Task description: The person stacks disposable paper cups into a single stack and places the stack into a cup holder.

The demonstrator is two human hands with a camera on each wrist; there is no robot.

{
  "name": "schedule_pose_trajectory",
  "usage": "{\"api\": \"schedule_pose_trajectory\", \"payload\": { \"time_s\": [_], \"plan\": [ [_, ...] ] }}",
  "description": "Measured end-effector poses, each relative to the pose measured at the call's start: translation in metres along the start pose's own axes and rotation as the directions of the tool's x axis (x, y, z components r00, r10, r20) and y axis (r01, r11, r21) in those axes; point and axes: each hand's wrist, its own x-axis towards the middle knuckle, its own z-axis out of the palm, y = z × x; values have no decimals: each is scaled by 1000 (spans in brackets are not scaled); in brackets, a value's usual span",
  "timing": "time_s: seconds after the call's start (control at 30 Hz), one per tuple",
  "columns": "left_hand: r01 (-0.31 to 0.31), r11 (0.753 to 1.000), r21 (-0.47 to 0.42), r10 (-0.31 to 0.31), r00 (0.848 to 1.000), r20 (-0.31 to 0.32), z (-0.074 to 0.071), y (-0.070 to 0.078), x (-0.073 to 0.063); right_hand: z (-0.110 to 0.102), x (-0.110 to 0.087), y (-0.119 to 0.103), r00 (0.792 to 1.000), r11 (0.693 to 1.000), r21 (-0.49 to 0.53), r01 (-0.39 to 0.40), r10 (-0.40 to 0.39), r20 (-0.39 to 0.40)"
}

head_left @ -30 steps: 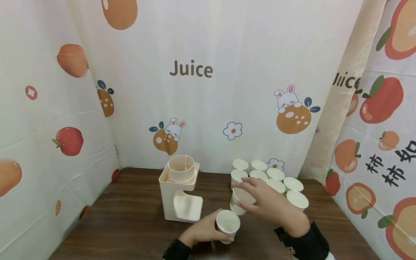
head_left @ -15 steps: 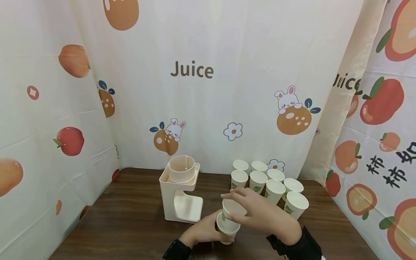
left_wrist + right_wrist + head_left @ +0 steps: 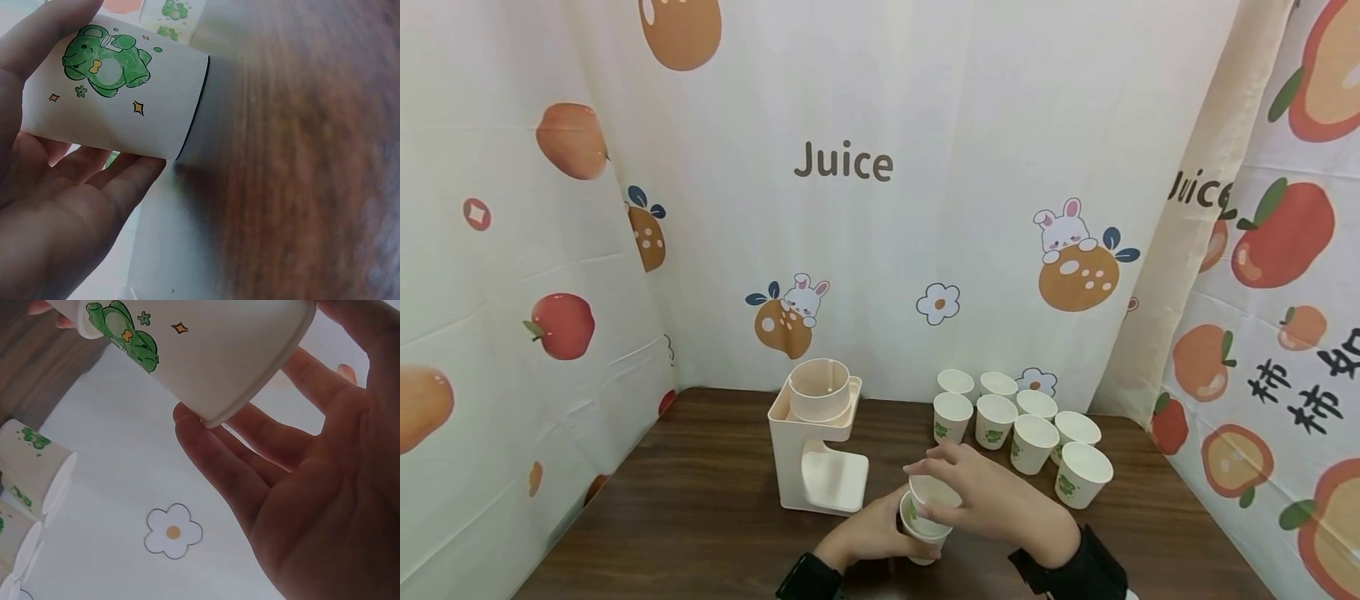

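My left hand (image 3: 872, 528) grips a white paper cup (image 3: 119, 94) with a green cartoon bear print, low over the front of the table. Just above it, my right hand (image 3: 992, 500) holds a second paper cup (image 3: 212, 350) by its rim, fingers and thumb around the edge. In the head view the upper cup's lower part sits inside the mouth of the lower cup. Both are roughly upright. Fingers of my right hand cover part of the upper cup's rim.
Several more paper cups (image 3: 1032, 442) stand upright in a group at the back right of the dark wooden table (image 3: 700, 517). A cream cup-shaped holder stand (image 3: 820, 442) is left of my hands. Printed curtains (image 3: 880, 250) enclose the table's back and sides.
My right hand has taken a cup from the front left of the group and brought it toward me, down into the left hand's cup. The left hand has stayed in place.
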Motion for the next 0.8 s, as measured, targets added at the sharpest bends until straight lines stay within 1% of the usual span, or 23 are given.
{"api": "schedule_pose_trajectory", "payload": {
  "time_s": [0.1, 0.23, 0.5, 0.67, 0.8],
  "plan": [
    [3, 1000, -19, -2, 1000, 6, 0, 0, 0, 4, 1, 1, 1000, 1000, 22, -18, 18, 25],
    [8, 999, -45, -7, 1000, 21, -1, -1, -1, 10, 1, 3, 998, 999, 35, -21, 19, 54],
    [27, 1000, -8, -27, 999, 31, -2, 0, -2, 22, 2, 9, 995, 997, 77, -24, 17, 94],
    [11, 1000, -16, -10, 999, 45, -2, 0, -2, 29, 2, 11, 994, 998, 63, -25, 19, 108],
    [-3, 1000, -21, 4, 999, 53, -3, -1, -3, 32, 2, 12, 995, 1000, 30, 2, -5, 96]
  ]
}}
